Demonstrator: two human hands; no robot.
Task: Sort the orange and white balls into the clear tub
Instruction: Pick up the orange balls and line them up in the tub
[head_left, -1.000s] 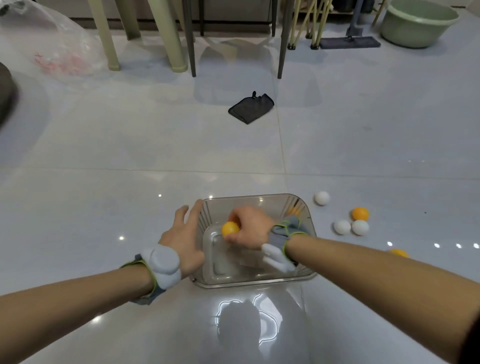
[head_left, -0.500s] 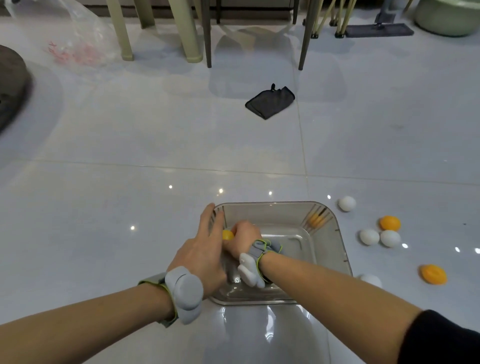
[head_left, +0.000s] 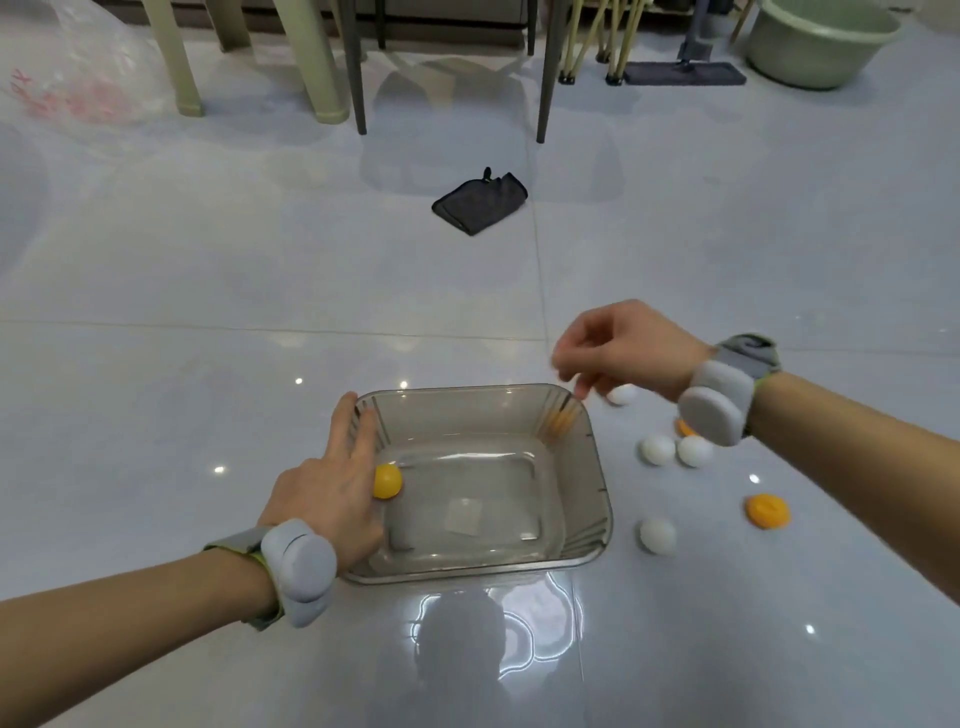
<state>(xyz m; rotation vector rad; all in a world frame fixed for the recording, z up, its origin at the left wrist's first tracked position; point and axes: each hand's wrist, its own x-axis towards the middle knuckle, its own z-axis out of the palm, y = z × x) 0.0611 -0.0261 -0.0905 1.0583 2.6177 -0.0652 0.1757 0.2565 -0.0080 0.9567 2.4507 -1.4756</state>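
Observation:
The clear tub (head_left: 582, 551) stands on the floor in front of me. One orange ball (head_left: 388, 480) lies inside it by the left wall. My left hand (head_left: 332, 488) holds the tub's left rim, fingers stretched along it. My right hand (head_left: 623, 348) hovers above the tub's far right corner, blurred, fingers loosely curled with nothing in them. Just below its fingers lies a white ball (head_left: 622, 395). Two white balls (head_left: 657, 449) sit side by side to the tub's right, another white ball (head_left: 657, 535) nearer me. An orange ball (head_left: 768, 511) lies further right; one more orange ball (head_left: 685, 427) is half hidden by my wrist.
A dark cloth (head_left: 480, 205) lies on the glossy tiled floor beyond the tub. Chair and table legs (head_left: 356, 78) stand at the back, with a mop head (head_left: 685, 73), a green basin (head_left: 821, 41) at the far right, and a plastic bag (head_left: 78, 67) at the far left.
My right hand let go of the orange ball inside the tub and swung up and right over the loose balls. My left hand stayed on the tub's left rim.

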